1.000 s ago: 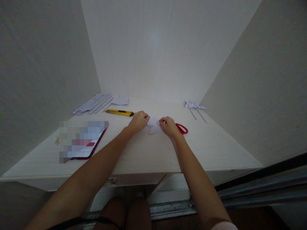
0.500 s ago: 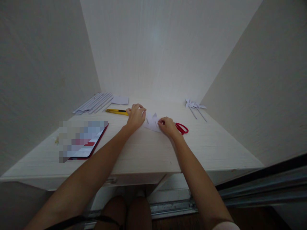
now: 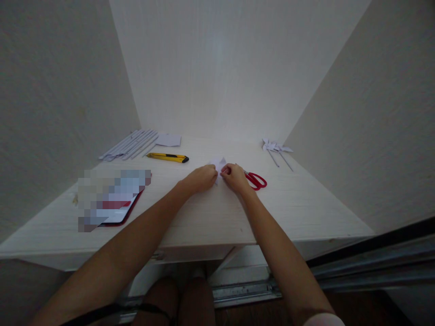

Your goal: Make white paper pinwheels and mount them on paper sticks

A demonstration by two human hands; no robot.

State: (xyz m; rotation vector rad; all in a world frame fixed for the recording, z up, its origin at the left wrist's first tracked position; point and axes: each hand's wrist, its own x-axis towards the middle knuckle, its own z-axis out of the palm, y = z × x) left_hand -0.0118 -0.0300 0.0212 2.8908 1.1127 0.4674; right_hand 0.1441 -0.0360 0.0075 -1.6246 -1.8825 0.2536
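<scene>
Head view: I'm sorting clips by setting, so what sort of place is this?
Probably an indoor desk nook, perhaps a craft corner: a pale desktop closed in by walls on three sides, with a yellow cutter and red-handled scissors on it.

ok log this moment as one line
left hand: holding paper | right hand: holding paper | scissors: beside right hand | cutter: left of paper

My pale desk carries thin white paper sticks, a yellow-and-black cutter, red-handled scissors, white paper pinwheels and a red-edged tablet.
</scene>
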